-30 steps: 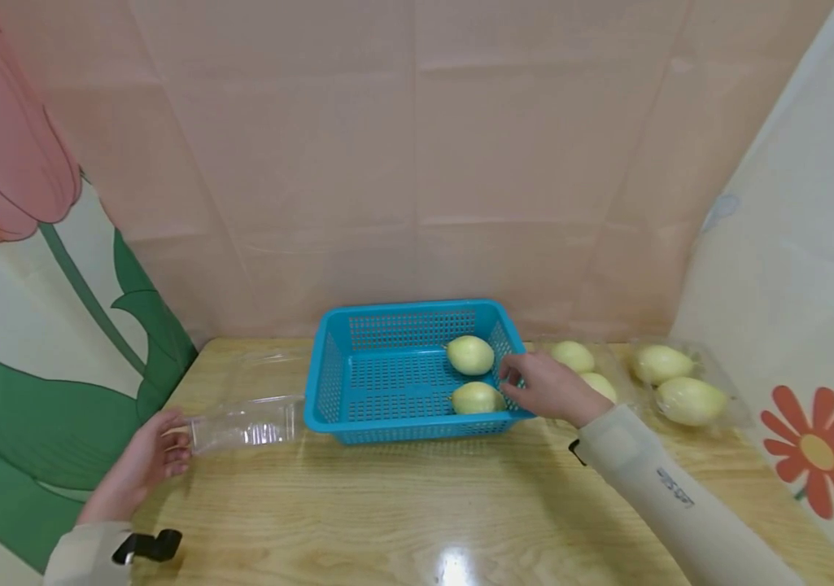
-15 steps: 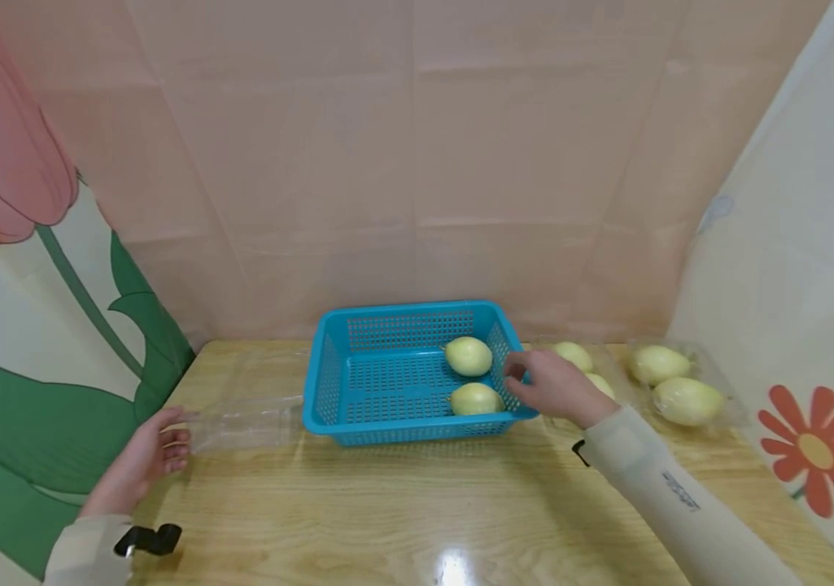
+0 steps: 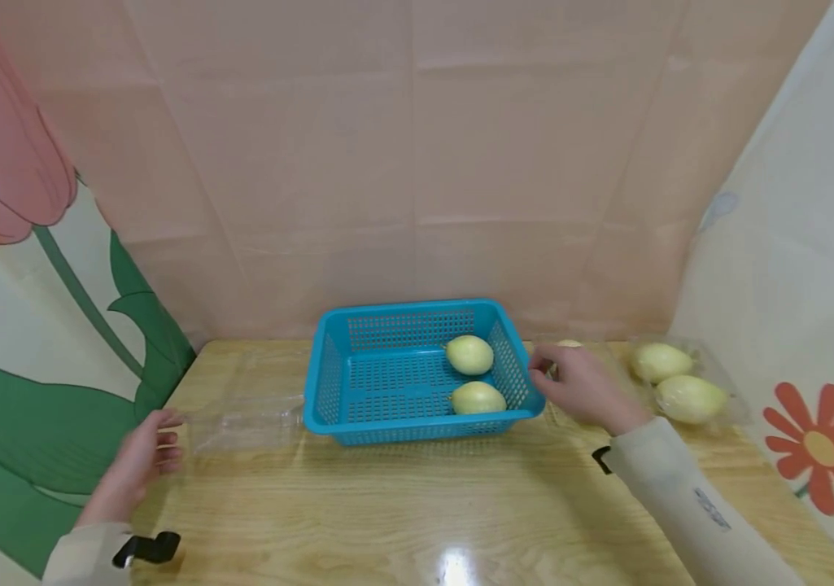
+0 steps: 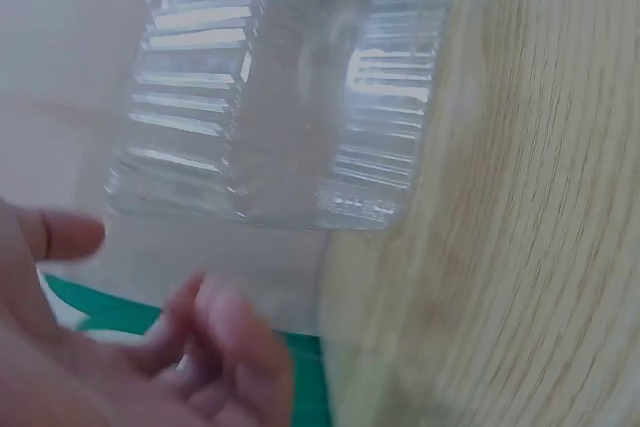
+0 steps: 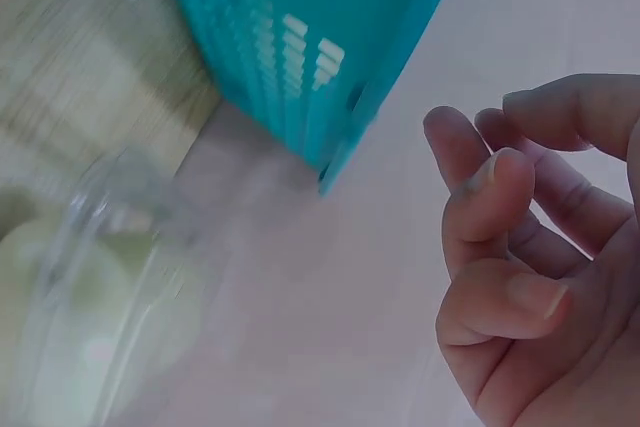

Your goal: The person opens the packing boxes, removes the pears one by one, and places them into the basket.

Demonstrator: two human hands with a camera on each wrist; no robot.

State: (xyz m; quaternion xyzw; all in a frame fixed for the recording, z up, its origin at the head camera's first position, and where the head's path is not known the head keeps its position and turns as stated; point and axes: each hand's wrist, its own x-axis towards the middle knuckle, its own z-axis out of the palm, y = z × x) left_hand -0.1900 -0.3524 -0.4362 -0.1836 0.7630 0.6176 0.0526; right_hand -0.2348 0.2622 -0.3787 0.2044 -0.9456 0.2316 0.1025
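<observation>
A blue perforated basket (image 3: 395,389) stands in the middle of the table, with two pale yellow-green melons (image 3: 469,356) in its right half. My right hand (image 3: 583,384) hovers just beyond its right rim, fingers loosely curled and holding nothing. Behind that hand, a clear pack with melons is mostly hidden; one melon (image 3: 569,343) peeks out above it. On the left, my left hand (image 3: 144,456) is beside the near end of a clear plastic container (image 3: 244,427). In the left wrist view a gap shows between the relaxed fingers and the ribbed container (image 4: 390,147).
At the far right lies another clear pack with two melons (image 3: 691,399). More clear plastic (image 3: 270,366) lies at the back left. The wooden table (image 3: 387,505) meets a pinkish cloth wall (image 3: 409,203) behind and flower-printed sheets on both sides.
My right hand has moved right, off the basket's right rim, and now covers more of the nearer melon pack. My left hand has shifted slightly left, away from the container's end.
</observation>
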